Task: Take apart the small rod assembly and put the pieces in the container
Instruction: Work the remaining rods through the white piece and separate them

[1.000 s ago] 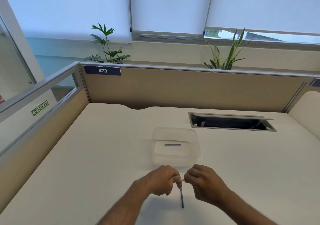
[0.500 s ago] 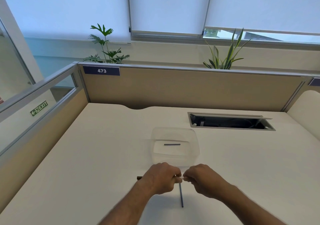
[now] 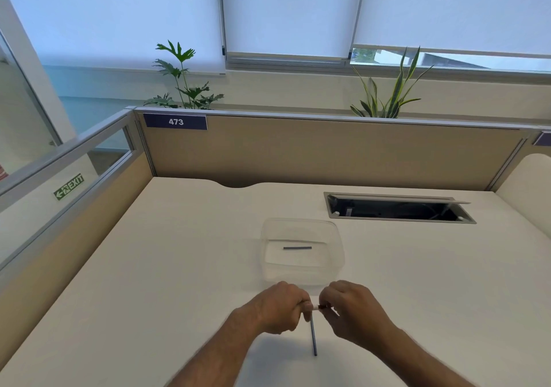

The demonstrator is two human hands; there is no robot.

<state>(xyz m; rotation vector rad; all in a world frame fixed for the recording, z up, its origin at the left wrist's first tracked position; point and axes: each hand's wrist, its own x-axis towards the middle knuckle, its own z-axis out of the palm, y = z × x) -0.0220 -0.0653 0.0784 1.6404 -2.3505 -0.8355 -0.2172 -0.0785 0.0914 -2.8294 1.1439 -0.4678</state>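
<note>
Two hands meet low over a broad, smooth cream bench point(image 3: 185, 267), and everything the next pull depends on sits in the narrow gap between them. Beyond them, just past the knuckles, stands the container point(image 3: 302, 251): a clear, soft-cornered plastic tub with cloudy walls, and one short dark rod point(image 3: 297, 248) already lies crosswise on its floor.

Nearer, the left hand point(image 3: 277, 307) is curled into a closed fist around one end of the rod assembly point(image 3: 313, 312), and the right hand point(image 3: 351, 309) pinches the other end between thumb and fingertips. A small white connector point(image 3: 315, 307) shows between the two, with a dark stub point(image 3: 322, 306) running from it into the right hand's pinch. That held axis lies left to right, so the parting pull would seem to run sideways, each hand drawing toward its own side.

From the connector a thin, dark, straight hanging rod point(image 3: 313, 339) drops toward the person, at right angles to the held axis, its tip near the bench; whether it touches I cannot tell. Both hands are equally close to the tub, which lies straight ahead.
</note>
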